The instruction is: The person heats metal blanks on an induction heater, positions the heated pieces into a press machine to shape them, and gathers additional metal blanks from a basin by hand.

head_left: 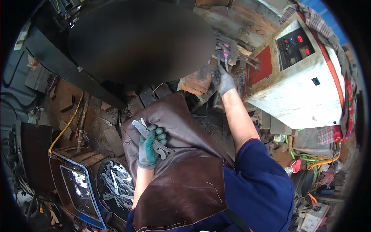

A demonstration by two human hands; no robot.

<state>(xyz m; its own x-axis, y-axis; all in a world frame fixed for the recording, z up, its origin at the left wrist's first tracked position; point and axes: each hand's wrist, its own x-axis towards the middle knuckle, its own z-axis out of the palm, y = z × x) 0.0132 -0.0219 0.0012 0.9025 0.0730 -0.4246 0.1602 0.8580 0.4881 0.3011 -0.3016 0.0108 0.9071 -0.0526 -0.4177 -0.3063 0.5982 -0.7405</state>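
Gloved fingers (160,136) of the left hand (148,149) curl firmly around several flat metal pieces (159,146), held over the lap of a worker in a brown leather apron (181,178). The right hand (222,80), in a grey glove, reaches well forward of the body, its fingers closed on a slender metal tool (219,61). Beside the tool's far end, a metal piece glows pink (226,52) among dark metal bars (233,43); whether the tool grips it cannot be told. An orange-red brick (196,82) sits just beside the right hand. To the worker's right stands a scuffed white cabinet (297,98), its black control panel (290,62) lit with red digits. To the left, on the ground, a dark basin (114,213) holds a jumble of grey metal blanks (116,185), near a blue-edged frame (94,193). A navy sleeve (262,170) covers the worker's right upper arm; the forearm is bare.
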